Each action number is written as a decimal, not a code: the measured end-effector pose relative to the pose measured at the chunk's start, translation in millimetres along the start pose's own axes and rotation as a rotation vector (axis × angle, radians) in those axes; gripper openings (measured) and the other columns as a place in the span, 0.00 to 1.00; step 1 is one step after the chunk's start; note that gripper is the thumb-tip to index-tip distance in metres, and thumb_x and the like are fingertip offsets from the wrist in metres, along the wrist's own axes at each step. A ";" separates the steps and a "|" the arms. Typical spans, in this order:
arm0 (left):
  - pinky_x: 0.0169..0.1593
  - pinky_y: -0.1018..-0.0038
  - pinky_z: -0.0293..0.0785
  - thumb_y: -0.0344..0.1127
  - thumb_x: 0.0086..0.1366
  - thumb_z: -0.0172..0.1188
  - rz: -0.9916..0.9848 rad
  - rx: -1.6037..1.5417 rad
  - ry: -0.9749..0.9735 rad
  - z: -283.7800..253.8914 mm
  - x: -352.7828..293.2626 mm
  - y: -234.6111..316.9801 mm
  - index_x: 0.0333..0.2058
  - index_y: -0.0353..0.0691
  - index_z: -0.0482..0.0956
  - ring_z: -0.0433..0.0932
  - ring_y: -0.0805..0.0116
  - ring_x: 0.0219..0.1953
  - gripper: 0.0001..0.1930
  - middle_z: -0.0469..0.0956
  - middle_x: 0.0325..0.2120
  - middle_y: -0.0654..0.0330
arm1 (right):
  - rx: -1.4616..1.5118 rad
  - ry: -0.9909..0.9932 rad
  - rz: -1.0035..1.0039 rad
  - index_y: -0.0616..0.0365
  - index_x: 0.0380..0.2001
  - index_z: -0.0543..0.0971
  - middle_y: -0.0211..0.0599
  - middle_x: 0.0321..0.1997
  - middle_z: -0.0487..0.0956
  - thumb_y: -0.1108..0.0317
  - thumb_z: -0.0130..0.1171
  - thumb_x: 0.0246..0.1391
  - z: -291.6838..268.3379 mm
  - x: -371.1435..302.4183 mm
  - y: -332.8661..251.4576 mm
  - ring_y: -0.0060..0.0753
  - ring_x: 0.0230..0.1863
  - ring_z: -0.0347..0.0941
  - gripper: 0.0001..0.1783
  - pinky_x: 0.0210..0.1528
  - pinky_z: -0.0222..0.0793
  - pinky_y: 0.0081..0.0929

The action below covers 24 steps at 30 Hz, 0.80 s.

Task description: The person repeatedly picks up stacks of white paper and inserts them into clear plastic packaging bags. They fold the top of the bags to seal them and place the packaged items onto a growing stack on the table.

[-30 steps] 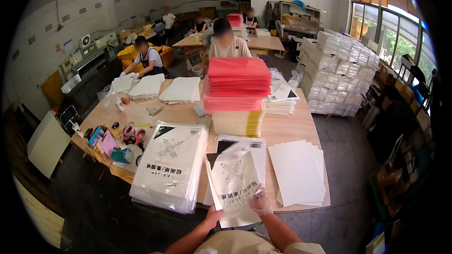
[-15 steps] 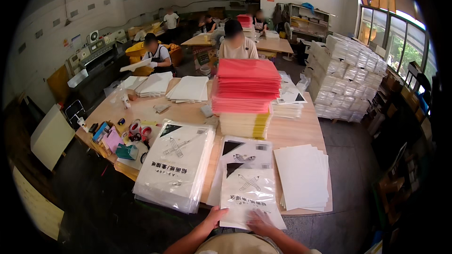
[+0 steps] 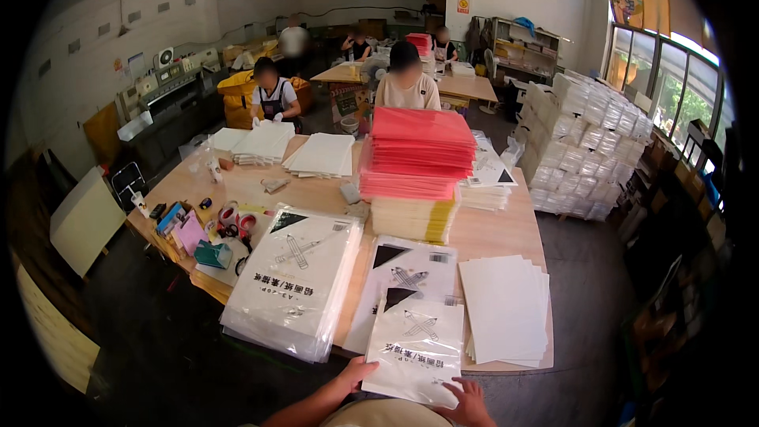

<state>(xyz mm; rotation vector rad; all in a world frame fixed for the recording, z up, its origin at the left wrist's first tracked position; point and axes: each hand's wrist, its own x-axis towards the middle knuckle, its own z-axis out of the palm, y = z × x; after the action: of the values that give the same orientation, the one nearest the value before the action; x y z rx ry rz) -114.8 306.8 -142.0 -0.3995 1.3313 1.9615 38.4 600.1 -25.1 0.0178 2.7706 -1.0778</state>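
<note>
A clear plastic packet of drawing paper, with crossed pencils and a black corner printed on it, tilts over the table's near edge. Its left edge is gripped by my left hand. My right hand lies at the lower right corner, fingers apart and touching the plastic. Beneath its far end is another such packet, flat on the table. To the left stands a thick stack of the same packets. Loose white sheets lie fanned in a pile on the right.
Behind the packets rises a tall stack of red sheets on pale yellow ones. Tape rolls and small goods crowd the wooden table's left side. Co-workers sit beyond it. Wrapped bundles are piled at right.
The packet has come nearer to me and tilted up. My right hand has slid from its face to the lower right corner. A co-worker at left has lowered the white sheets.
</note>
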 end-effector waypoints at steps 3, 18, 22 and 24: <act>0.44 0.65 0.80 0.32 0.67 0.58 -0.019 0.010 -0.018 4.4 -0.1 3.7 0.50 0.32 0.77 0.82 0.63 0.40 0.15 0.81 0.41 0.54 | 0.165 0.034 0.027 0.53 0.46 0.82 0.44 0.54 0.78 0.60 0.69 0.50 35.3 -9.2 42.2 0.49 0.56 0.73 0.20 0.55 0.71 0.42; 0.68 0.62 0.57 0.54 0.50 0.75 0.220 0.486 -0.083 38.4 -59.0 50.1 0.64 0.30 0.58 0.58 0.53 0.67 0.52 0.59 0.63 0.45 | 0.230 0.322 0.179 0.60 0.37 0.83 0.45 0.38 0.83 0.68 0.65 0.54 28.8 0.1 26.1 0.43 0.40 0.80 0.09 0.43 0.74 0.34; 0.65 0.61 0.63 0.61 0.47 0.73 0.619 1.255 0.064 15.4 -63.0 25.8 0.60 0.34 0.65 0.65 0.49 0.64 0.49 0.63 0.60 0.44 | 0.182 0.325 0.076 0.60 0.31 0.82 0.48 0.42 0.81 0.60 0.61 0.56 15.6 32.4 6.2 0.51 0.46 0.75 0.12 0.49 0.68 0.45; 0.57 0.59 0.71 0.58 0.53 0.69 0.495 1.324 0.116 35.8 -76.8 42.7 0.53 0.41 0.73 0.73 0.49 0.54 0.35 0.69 0.56 0.51 | 0.096 0.430 -0.098 0.59 0.26 0.81 0.42 0.30 0.80 0.65 0.63 0.52 10.6 46.3 -7.9 0.50 0.36 0.75 0.08 0.42 0.69 0.42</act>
<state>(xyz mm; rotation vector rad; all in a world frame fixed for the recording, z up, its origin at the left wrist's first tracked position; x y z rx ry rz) -87.0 300.3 -51.5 0.5077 2.5873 0.9593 -6.2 584.8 -34.9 0.1433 3.1180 -1.3731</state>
